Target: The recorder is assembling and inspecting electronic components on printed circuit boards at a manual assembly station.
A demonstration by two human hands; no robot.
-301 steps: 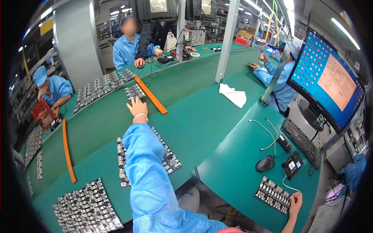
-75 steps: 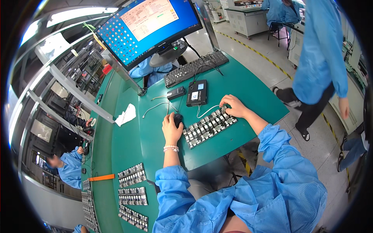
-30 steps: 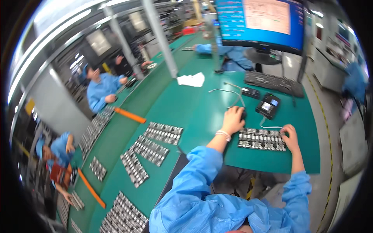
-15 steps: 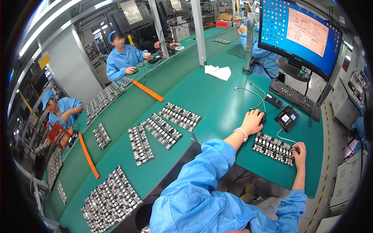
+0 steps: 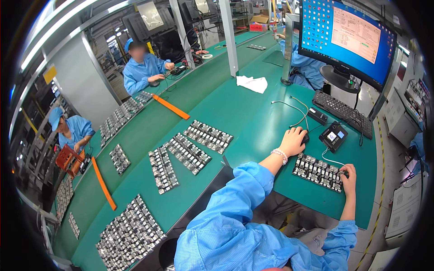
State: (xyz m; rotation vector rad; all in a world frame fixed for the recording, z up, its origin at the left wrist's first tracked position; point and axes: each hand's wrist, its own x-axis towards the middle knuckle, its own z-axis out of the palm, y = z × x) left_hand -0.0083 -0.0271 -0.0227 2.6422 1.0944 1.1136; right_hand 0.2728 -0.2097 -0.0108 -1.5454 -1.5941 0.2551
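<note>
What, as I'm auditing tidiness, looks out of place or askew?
Two mild oddities: a crumpled white cloth or paper lies loose near a metal post, and three circuit-board panels left of centre fan out at differing angles. No visible spill or damage.

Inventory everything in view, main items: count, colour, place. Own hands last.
Rectangular circuit-board panel: one, black and silver, by right hand
Loose rectangular panels: three, black and silver, bench centre
Massed panels: too packed to count, black and silver, lower left
Rounded mouse: one, black, under left hand
Boxy two-screen device: one, black, right bench
Flat keyboard: one, black, below monitor
Wide monitor: one, black-framed, upper right
Crumpled cloth or paper: one, white, upper centre
Long flat bars: two, orange, left and upper left
Co-workers: at least three, blue clothing, across the bench
Left hand: one, blue sleeve, on mouse
Right hand: one, blue sleeve, at panel's right end
</note>
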